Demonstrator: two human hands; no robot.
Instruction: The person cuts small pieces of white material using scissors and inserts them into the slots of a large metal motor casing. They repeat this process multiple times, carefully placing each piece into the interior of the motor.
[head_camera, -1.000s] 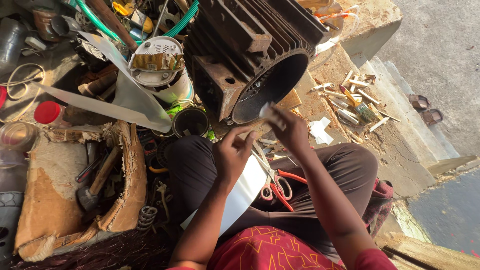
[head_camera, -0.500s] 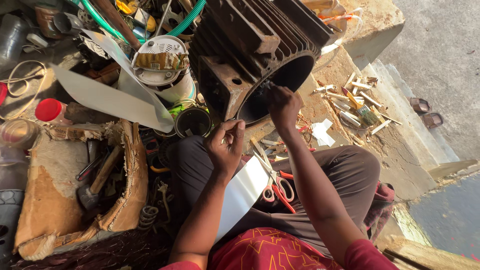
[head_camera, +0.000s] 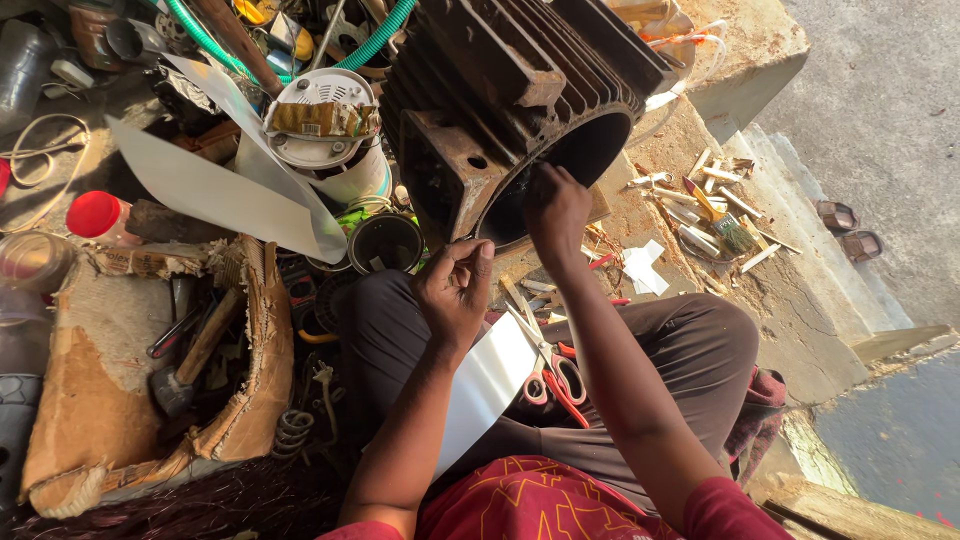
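A black, rusty finned motor housing (head_camera: 500, 110) lies on its side in front of me, its round bore facing my lap. My right hand (head_camera: 556, 208) reaches into the lower edge of the bore, and its fingertips are hidden in the dark opening. My left hand (head_camera: 455, 290) hovers just below the housing's rusty foot with thumb and fingers curled together and nothing visible in them. A white sheet (head_camera: 485, 385) lies across my lap, with red-handled scissors (head_camera: 550, 375) beside it.
A torn cardboard box (head_camera: 250, 400) with a hammer and tools sits at the left. Behind it are a large pale sheet (head_camera: 215, 190), a white tin (head_camera: 330, 140), a dark round can (head_camera: 386, 242), a green hose (head_camera: 205, 35) and a red-capped bottle (head_camera: 98, 215). Paper scraps (head_camera: 700, 200) litter the concrete at the right.
My hands were together at the bore's lower rim. The right hand has since gone up into the bore, and the left hand has drawn back below the housing's foot.
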